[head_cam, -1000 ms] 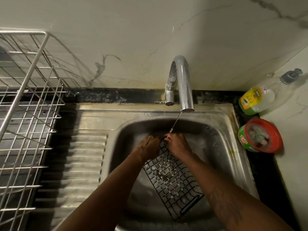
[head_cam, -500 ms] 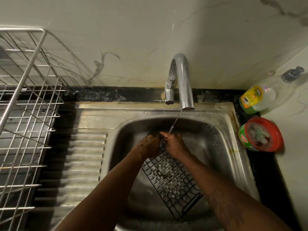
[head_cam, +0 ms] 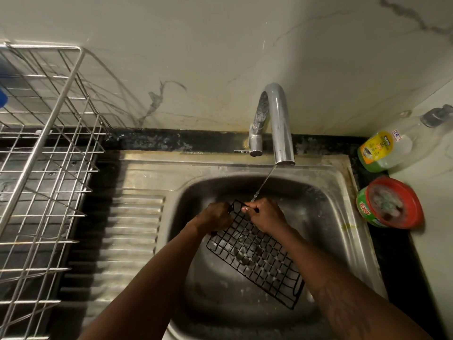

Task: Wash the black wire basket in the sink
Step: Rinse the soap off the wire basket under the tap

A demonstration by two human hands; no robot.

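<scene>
Black wire basket (head_cam: 257, 251), flat grid panel, tilted in the steel sink (head_cam: 343, 192), far end raised under the water stream

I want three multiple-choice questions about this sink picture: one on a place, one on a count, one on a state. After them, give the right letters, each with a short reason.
1. Where does the Exo tub stand, relative to the sink?
A. inside it
B. on the counter to its right
C. on a shelf above it

2. How many hands hold the black wire basket?
A. none
B. one
C. two

3. The tap is:
A. shut off
B. running a thin stream
C. wrapped in a cloth

Answers:
1 B: the tub sits beyond the sink's right rim, below a soap bottle.
2 C: the left hand and the right hand both grip the basket's far edge.
3 B: water falls from the spout down to the hands.
</scene>
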